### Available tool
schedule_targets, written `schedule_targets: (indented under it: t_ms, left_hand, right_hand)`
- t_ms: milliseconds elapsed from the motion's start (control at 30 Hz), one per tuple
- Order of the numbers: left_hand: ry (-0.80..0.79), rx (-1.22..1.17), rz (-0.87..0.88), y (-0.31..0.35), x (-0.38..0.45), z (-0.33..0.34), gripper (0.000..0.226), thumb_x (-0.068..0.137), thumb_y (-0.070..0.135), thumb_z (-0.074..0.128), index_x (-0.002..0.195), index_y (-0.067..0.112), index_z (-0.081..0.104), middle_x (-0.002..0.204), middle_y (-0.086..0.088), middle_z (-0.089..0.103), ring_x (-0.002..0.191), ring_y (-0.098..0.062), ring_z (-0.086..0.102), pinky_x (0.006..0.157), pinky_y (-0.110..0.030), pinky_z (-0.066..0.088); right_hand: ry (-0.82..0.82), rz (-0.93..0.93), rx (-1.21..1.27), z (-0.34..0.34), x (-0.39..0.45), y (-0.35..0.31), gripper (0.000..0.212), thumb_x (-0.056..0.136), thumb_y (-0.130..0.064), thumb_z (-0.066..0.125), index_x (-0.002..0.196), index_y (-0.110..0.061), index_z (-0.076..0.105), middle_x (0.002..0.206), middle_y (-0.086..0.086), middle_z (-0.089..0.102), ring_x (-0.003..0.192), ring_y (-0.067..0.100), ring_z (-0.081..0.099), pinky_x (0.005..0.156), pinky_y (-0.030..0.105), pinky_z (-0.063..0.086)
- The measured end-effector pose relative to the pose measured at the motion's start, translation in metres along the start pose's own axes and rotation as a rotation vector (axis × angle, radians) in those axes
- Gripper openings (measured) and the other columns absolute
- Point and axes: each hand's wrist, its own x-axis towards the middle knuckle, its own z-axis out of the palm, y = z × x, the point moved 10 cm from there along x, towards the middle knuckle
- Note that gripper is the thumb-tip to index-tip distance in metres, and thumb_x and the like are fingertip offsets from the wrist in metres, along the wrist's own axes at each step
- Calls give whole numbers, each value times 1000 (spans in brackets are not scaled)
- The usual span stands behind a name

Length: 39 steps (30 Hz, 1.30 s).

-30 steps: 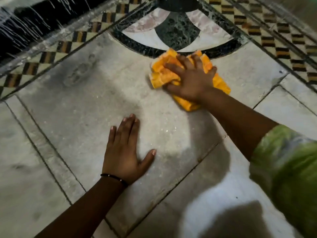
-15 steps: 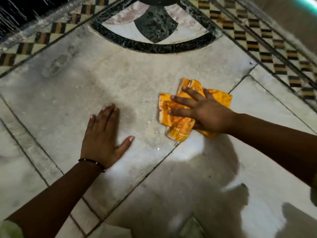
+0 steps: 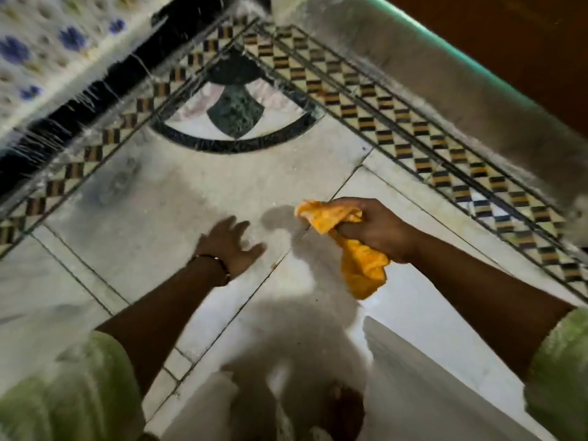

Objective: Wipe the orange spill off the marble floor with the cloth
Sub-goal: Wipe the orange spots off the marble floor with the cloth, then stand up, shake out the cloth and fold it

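Note:
My right hand [image 3: 375, 229] is closed around the orange cloth [image 3: 359, 265], bunched up and lifted clear of the marble floor [image 3: 165, 218]; one end pokes out past my fingers and the other hangs down below my fist. My left hand [image 3: 227, 246] hovers over the grey slab with fingers spread and holds nothing; a dark bracelet circles its wrist. The slab between the two hands looks dull and grey, and I see no orange stain on it. The frame is blurred by motion.
A checkered yellow-and-black border [image 3: 413, 128] runs along the far right and far left. A dark green and pink inlay [image 3: 235, 113] sits in the corner ahead. A wall with blue patterned tiles [image 3: 38, 49] rises at the left. White fabric [image 3: 429, 377] lies below.
My right hand has gathered the cloth and lifted it off the floor. My left hand has come up from lying flat on the slab. The view has pulled back and higher.

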Motion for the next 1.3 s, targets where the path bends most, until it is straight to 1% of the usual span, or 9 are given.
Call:
schedule_targets:
  t_ms: [133, 367, 533, 667, 800, 933, 1000, 1100, 1300]
  left_hand:
    - [37, -664, 28, 100, -81, -45, 43, 92, 31, 57, 133, 18, 52, 142, -8, 47, 129, -20, 44, 107, -29, 33]
    - [-23, -972, 17, 206, -279, -168, 47, 68, 53, 53, 103, 23, 64, 107, -4, 64, 99, -24, 58, 83, -34, 44]
    - [-71, -947, 66, 252, -416, -255, 47, 77, 51, 60, 112, 20, 62, 109, -5, 68, 101, -26, 63, 87, -41, 47]
    - [-79, -933, 180, 272, -492, -301, 27, 88, 36, 63, 111, 24, 58, 105, -8, 69, 97, -26, 65, 81, -36, 50]
    - [-96, -926, 278, 265, -552, -328, 39, 89, 30, 62, 125, 15, 54, 104, -12, 69, 97, -28, 64, 69, -33, 48]
    - [-93, -878, 349, 227, -606, -344, 47, 87, 28, 66, 129, 13, 51, 112, -11, 66, 102, -27, 63, 85, -47, 54]
    - [-86, -862, 377, 208, -629, -349, 47, 86, 28, 67, 128, 14, 52, 113, -11, 66, 102, -27, 63, 88, -51, 53]
    - [-103, -859, 407, 182, -674, -358, 42, 87, 24, 67, 125, 13, 53, 112, -12, 66, 102, -29, 64, 86, -53, 54]
    - [-100, -829, 513, 167, -750, -370, 38, 87, 22, 66, 121, 15, 51, 112, -12, 65, 102, -30, 64, 83, -53, 55]
  right_hand:
    - [213, 215, 682, -30, -85, -35, 39, 87, -15, 63, 126, -15, 57, 109, 8, 70, 99, 27, 67, 77, 36, 57]
    - [285, 214, 1432, -62, -283, -200, 31, 90, -31, 46, 104, -10, 65, 94, 16, 73, 79, 32, 72, 62, 42, 59]
    - [257, 36, 1501, -79, -417, -328, 60, 42, -34, 91, 96, -11, 78, 107, 18, 71, 92, 35, 70, 69, 45, 58]
    - [278, -95, 1512, -76, -489, -393, 64, 38, -34, 92, 96, -12, 78, 106, 17, 71, 92, 35, 70, 69, 46, 58]
    - [393, -201, 1515, -53, -544, -429, 79, 34, -36, 93, 107, -13, 70, 109, 19, 70, 94, 37, 69, 74, 48, 56]
    - [538, -254, 1540, 3, -591, -452, 100, 31, -39, 93, 122, -17, 58, 109, 19, 70, 92, 38, 69, 69, 50, 57]
    - [586, -255, 1550, 33, -611, -462, 91, 40, -42, 90, 122, -18, 57, 105, 18, 71, 88, 38, 70, 66, 49, 58]
    - [647, -280, 1545, 74, -653, -484, 39, 84, -43, 54, 114, -18, 57, 94, 16, 74, 79, 34, 72, 62, 47, 59]
    - [716, -350, 1533, 122, -717, -497, 40, 88, -46, 46, 118, -21, 55, 98, 15, 73, 87, 38, 70, 73, 51, 54]
